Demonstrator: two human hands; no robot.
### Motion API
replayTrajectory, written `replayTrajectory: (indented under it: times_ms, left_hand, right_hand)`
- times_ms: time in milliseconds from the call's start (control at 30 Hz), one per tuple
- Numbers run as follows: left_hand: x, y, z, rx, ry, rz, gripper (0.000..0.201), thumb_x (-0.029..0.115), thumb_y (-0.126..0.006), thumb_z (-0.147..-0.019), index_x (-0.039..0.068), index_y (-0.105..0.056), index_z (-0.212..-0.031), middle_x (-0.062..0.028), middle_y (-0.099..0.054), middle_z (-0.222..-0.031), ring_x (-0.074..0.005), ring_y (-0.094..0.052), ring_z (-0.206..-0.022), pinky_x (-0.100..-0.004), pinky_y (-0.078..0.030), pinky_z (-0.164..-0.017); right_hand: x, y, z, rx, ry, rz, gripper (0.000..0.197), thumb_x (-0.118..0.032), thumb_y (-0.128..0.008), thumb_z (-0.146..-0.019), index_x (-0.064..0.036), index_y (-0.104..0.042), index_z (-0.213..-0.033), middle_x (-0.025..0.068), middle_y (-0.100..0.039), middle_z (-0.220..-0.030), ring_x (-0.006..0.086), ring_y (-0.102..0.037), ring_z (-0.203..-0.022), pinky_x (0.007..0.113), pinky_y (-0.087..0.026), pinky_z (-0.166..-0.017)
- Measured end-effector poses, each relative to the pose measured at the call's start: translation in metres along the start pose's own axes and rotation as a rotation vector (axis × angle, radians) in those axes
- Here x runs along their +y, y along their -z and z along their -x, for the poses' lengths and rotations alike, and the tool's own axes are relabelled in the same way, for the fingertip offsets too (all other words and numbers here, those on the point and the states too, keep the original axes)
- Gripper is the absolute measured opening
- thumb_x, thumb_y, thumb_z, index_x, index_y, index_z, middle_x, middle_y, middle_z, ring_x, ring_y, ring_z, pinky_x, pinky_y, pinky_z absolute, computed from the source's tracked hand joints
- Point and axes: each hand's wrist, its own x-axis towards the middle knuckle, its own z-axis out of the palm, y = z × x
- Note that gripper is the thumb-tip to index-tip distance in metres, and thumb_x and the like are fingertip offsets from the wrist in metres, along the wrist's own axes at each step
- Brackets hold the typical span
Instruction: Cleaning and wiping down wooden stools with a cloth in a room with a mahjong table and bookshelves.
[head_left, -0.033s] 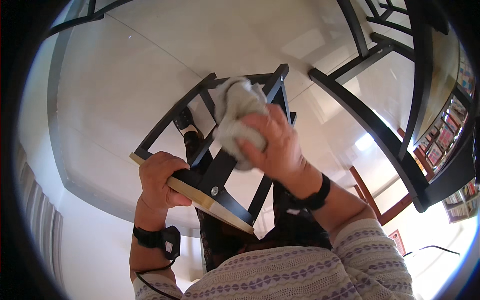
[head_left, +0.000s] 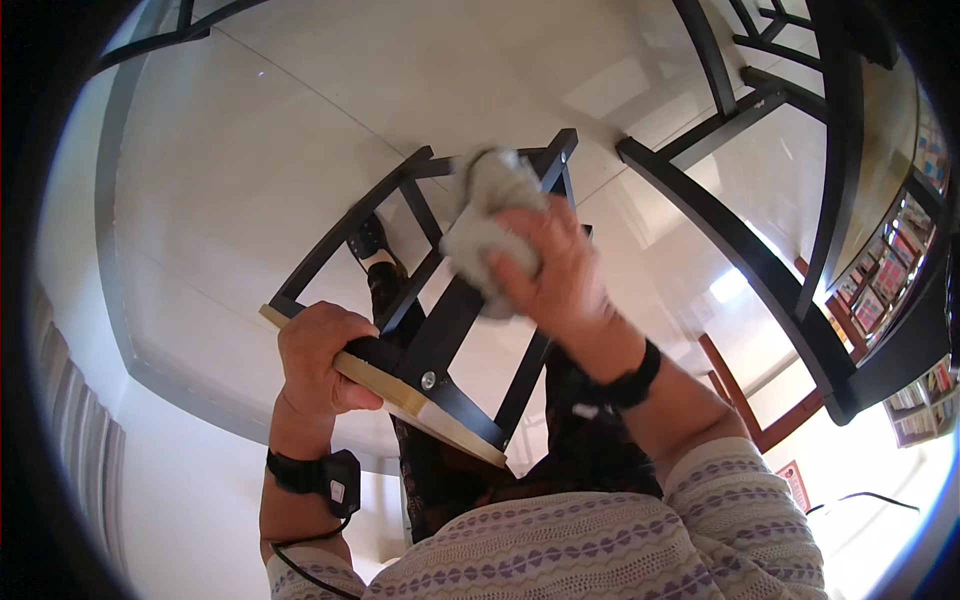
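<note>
A stool with a black frame [head_left: 335, 238] is tipped over in front of me, its legs pointing away and its pale wooden seat [head_left: 425, 408] towards my body. My left hand [head_left: 322, 358] is closed round the seat's left part, thumb below the edge. In my right hand [head_left: 555, 268] is a bunched grey-white cloth [head_left: 492, 225], held over the stool's right-hand leg and covering part of it. Motion blurs the cloth and fingers slightly. Whether the cloth presses on the leg at every point is hidden. A bolt head [head_left: 428, 380] shows near the seat.
Black furniture legs [head_left: 740, 245] rise close on the right, beside a table-like top [head_left: 885, 150]. Bookshelves [head_left: 890, 270] stand farther right. Glossy tiles [head_left: 250, 170] make up the floor, with a white wall [head_left: 190, 440] at left. My shoe [head_left: 368, 238] is seen through the stool frame.
My right hand and the cloth have shifted a little away from me and to the right along the stool leg. The left hand and the stool stay in place.
</note>
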Motion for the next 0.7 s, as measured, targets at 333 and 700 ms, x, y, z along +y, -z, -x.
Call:
replayTrajectory:
  times_ms: [333, 700]
  left_hand:
    - [0.017, -0.014, -0.018, 0.007, 0.012, -0.076, 0.077, 0.083, -0.057, -0.063, 0.007, -0.062, -0.073, -0.0065, -0.059, -0.062, -0.0266, -0.058, -0.058, -0.0332, -0.046, -0.053]
    - [0.010, -0.006, -0.006, 0.017, -0.024, -0.036, 0.079, 0.083, -0.054, -0.065, 0.005, -0.063, -0.074, -0.0078, -0.061, -0.064, -0.0266, -0.059, -0.057, -0.0334, -0.047, -0.054]
  right_hand:
    - [0.120, 0.002, -0.062, 0.078, -0.516, 0.216, 0.039, -0.034, -0.065, -0.083, -0.0090, -0.059, -0.113, 0.0184, -0.058, -0.113, 0.0374, -0.056, -0.107, 0.044, -0.046, -0.090]
    - [0.011, 0.010, 0.008, 0.075, -0.016, -0.243, 0.034, -0.014, -0.077, -0.073, -0.0085, -0.060, -0.102, 0.0139, -0.058, -0.093, 0.0338, -0.060, -0.087, 0.038, -0.050, -0.076]
